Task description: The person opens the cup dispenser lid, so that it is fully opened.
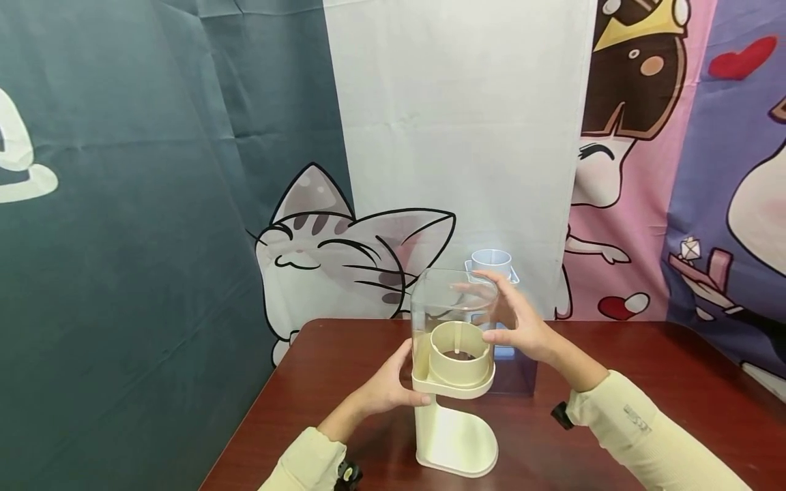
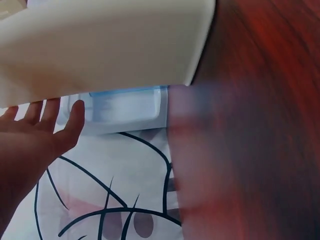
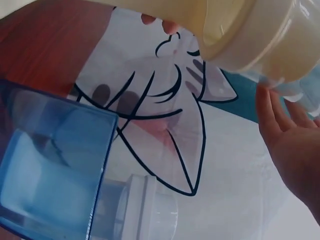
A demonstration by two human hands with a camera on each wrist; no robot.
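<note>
A cream dispenser stand (image 1: pixel 457 436) stands upright on the table, with a clear container (image 1: pixel 454 293) on its upper part and a cream ring (image 1: pixel 460 368) showing inside. My left hand (image 1: pixel 387 385) grips the stand's left side at the collar, thumb in front and fingers partly hidden behind. In the left wrist view, the fingers (image 2: pixel 50 112) meet the cream back of the stand. My right hand (image 1: pixel 522 324) holds the clear container's right side, its thumb (image 1: pixel 500 336) in front and fingers round the upper back.
Behind the dispenser stands a blue see-through container (image 3: pixel 55 165) with a pale blue cup-shaped part (image 1: pixel 491 262) on top. The reddish-brown table (image 1: pixel 614 382) reaches back to a cartoon-printed cloth (image 1: pixel 454 136).
</note>
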